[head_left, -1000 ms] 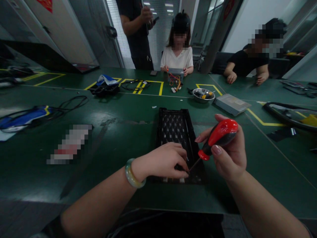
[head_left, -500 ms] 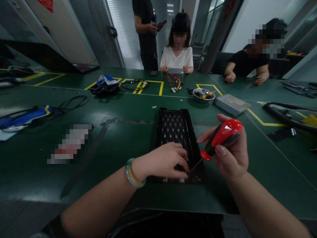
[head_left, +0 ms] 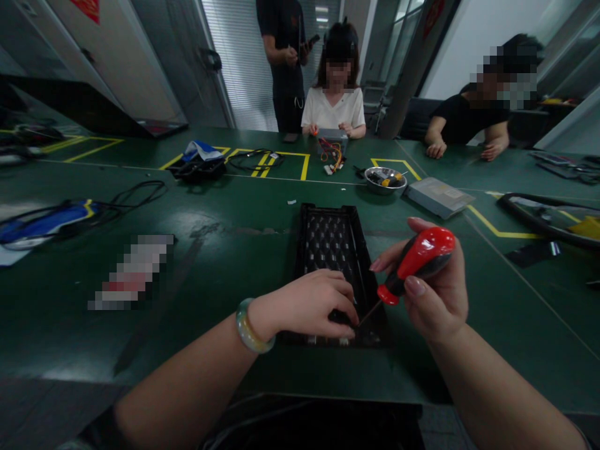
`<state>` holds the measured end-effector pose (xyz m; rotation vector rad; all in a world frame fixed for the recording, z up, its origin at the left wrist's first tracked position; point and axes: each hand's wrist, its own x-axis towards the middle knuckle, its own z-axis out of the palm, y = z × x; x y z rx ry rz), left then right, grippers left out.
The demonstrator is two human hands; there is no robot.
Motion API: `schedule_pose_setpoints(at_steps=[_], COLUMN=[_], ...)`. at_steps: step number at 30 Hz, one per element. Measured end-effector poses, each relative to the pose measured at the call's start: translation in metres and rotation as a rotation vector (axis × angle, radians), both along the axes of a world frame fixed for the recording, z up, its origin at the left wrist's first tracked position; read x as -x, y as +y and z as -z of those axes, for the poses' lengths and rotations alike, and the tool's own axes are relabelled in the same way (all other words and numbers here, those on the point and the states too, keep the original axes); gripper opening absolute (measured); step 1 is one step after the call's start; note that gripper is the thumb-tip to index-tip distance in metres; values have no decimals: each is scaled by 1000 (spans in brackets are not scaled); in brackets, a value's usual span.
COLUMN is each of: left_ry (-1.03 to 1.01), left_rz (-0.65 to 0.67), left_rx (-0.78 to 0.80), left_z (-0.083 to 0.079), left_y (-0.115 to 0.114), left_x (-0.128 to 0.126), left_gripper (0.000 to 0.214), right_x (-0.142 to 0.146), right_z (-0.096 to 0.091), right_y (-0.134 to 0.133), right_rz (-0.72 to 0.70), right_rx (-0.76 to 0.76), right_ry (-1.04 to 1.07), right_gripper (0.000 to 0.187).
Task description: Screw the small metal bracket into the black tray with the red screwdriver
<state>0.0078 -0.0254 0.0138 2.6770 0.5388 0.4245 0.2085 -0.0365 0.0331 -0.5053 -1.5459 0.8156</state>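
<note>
A red and black screwdriver (head_left: pixel 425 251) is gripped by its handle in my right hand (head_left: pixel 443 309). Its thin shaft slants down and left into the near right part of a black rectangular plastic panel (head_left: pixel 364 253) with raised edges and a diamond-patterned inside. Over the near end of this panel lies my left hand (head_left: pixel 316 304), thumb and fingers pinched together close to the screwdriver's tip. Whatever is between those fingertips is hidden. A green bangle (head_left: pixel 250 328) circles my left wrist.
Beyond the panel stand a metal bowl of tools (head_left: pixel 385 181) and a grey metal box (head_left: pixel 439 197). A pixelated object (head_left: pixel 135 272) lies left, near a blue strap (head_left: pixel 51 222) and cables. Across the green table (head_left: pixel 225 275), two people sit; another stands behind.
My right hand and the screwdriver have shifted slightly left, while my left hand stays almost still. The standing person has moved a little to the right.
</note>
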Motion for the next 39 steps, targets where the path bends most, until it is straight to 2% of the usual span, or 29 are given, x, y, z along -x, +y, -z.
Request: schedule_pose_setpoints(at_steps=[7,18,23,26,29,31,34,37,39], left_ry=[14,2,-30,-88,-238,-367,-520,-634,-683], left_rz=[10,17,-2,-129,-392,-564,-748,-857,-910], left_rx=[9,28,50,78,85,107,167,259,303], left_z=[-2,0,-3,-5,-3,3,12,18,21], left_y=[-1,-1,2,9,17,24,34,43,48], left_x=[-1,0,1,7,15,19,25,30,34], left_gripper=[20,23,36,32,32,33,32,33,34], right_x=[-1,0,-2,-1,-1,-1,-2,-4,-7], right_z=[0,-5,-4,-2,0,2,4,6,7], right_y=[0,5,8,11,16,19,23,25,27], right_rz=[16,128,178,247,335,376,406,427,384], right_rx=[0,-65,-89,-111,-98,-111,-144,-190,-260], right_ry=[10,133,122,132,84,27,-78,-278,-490], right_gripper=[58,51,52,47,40,43,51,44,34])
